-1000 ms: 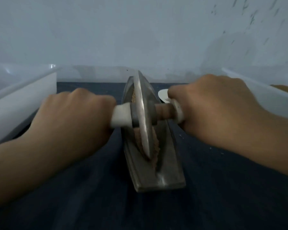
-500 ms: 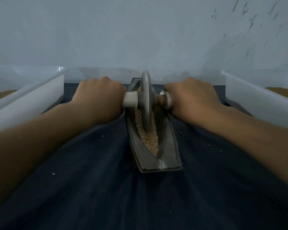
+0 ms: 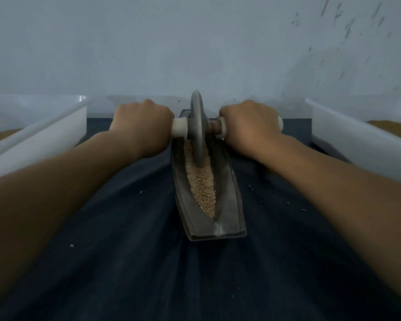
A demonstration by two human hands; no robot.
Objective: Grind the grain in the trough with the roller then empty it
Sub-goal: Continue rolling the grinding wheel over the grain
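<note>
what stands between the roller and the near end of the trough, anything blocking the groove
Nothing visible does. The roller stands at the far end of the trough, with the left hand and right hand gripping its handles. Only the grain lies in the groove toward the near end.

I see a dark blue cloth [image 3: 125, 262], a white bin [image 3: 44, 140] at nine o'clock, a second bin [image 3: 357, 144] at three, pale wall [image 3: 195, 42] at twelve.
</note>
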